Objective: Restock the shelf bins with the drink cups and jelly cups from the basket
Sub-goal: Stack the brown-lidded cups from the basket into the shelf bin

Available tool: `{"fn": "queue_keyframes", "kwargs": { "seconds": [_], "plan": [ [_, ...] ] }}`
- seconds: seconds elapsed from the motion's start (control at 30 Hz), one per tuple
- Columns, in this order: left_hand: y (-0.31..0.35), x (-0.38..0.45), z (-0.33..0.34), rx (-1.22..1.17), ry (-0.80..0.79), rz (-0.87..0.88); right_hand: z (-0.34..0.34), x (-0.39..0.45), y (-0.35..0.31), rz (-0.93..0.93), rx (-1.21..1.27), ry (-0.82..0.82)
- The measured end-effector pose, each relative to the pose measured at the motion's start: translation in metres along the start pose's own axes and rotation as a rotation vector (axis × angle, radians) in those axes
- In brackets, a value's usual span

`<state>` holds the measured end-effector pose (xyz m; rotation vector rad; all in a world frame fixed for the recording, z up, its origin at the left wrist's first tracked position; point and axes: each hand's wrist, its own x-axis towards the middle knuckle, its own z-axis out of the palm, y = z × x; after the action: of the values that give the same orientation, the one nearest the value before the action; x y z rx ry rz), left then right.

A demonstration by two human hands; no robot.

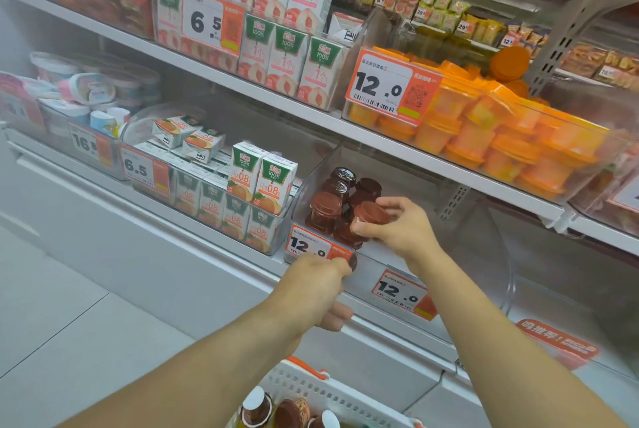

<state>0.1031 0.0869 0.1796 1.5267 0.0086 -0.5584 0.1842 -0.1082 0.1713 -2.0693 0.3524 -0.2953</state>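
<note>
My right hand [397, 227] holds a brown jelly cup [370, 214] tilted over the clear shelf bin [313, 182] on the lower shelf. Several brown jelly cups [325, 211] lie in that bin. My left hand [316, 284] is just below the bin's front, fingers curled round a dark brown cup [352, 261] of which only an edge shows. The white basket [311, 389] sits at the bottom of the view with brown cups [288, 414] and white-capped drink cups [256, 407] inside.
Orange juice cartons [262, 185] fill the bin left of the brown cups. Above, a bin of orange jelly cups [484, 137] and peach juice cartons [276, 47] stand on the upper shelf. Yogurt tubs [86, 89] sit at far left. A price tag [401, 293] hangs on the shelf edge.
</note>
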Motion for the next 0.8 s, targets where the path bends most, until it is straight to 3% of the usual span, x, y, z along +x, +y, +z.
{"fn": "queue_keyframes", "kwargs": {
  "seconds": [0.13,0.27,0.53,0.8],
  "plan": [
    [-0.004,0.001,0.002,0.055,-0.054,0.001,0.018,0.029,0.014,0.155,-0.133,0.006],
    [-0.009,-0.001,0.004,0.079,-0.068,-0.001,0.027,0.033,0.016,0.174,-0.21,0.057],
    [-0.01,-0.001,0.002,0.104,-0.054,0.003,0.036,0.038,0.024,0.195,0.075,0.096],
    [-0.016,0.0,0.004,0.131,-0.087,-0.013,0.03,0.029,0.016,0.178,-0.062,0.069]
  ]
}}
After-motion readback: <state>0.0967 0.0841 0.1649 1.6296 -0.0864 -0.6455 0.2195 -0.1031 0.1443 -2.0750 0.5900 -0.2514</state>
